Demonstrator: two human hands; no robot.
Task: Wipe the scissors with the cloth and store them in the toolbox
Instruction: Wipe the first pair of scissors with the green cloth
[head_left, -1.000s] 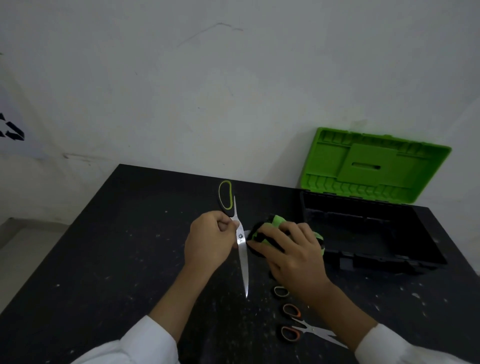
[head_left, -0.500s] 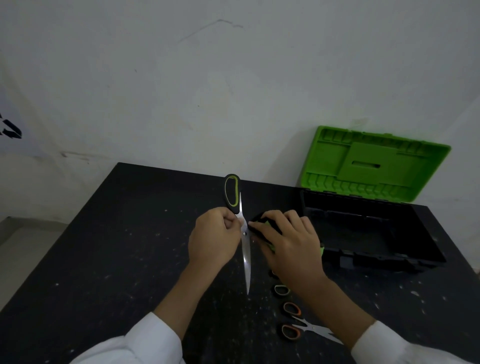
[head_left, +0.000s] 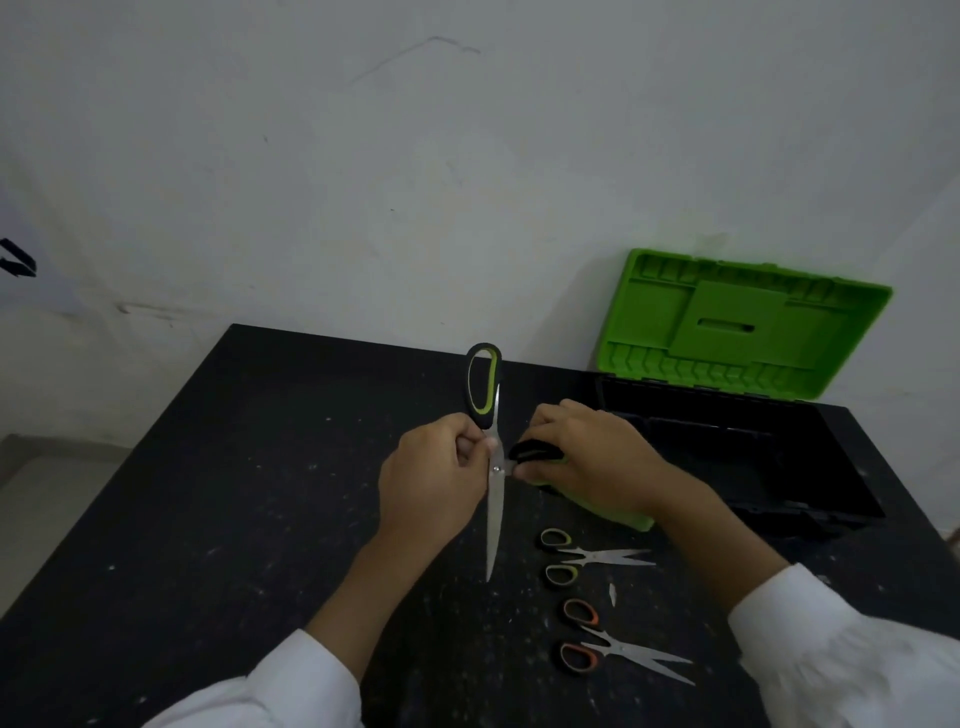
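Left hand: I saw my left hand (head_left: 434, 480) closed around the pivot area of the large steel scissors with black-and-lime handles (head_left: 493, 499); thumb and fingers pinched the blades just below the upper handle loop
Large scissors: held above the black speckled tabletop (head_left: 208, 493), blades together and pointing toward me, one handle loop standing up toward the wall; the other loop lay under my right hand
Right hand: my right hand (head_left: 592, 462) curled over the second black handle loop and over the lime-green cloth (head_left: 618, 512); fingertips touched the scissors at the pivot (whether the cloth touched the blade I could not tell)
Cloth: mostly hidden beneath the right hand; a green corner showed at the wrist side
Toolbox: the black plastic toolbox with a bright green lid (head_left: 743, 452) sat at the table's far right; lid swung open and leaning back toward the white wall; the tray looked dark, contents unclear
Other scissors: a small green-handled pair (head_left: 587, 558) lay slightly open just beside my right forearm; nearer me lay a small orange-handled pair (head_left: 613, 647), also open
Sleeves: white cuffs covered both wrists
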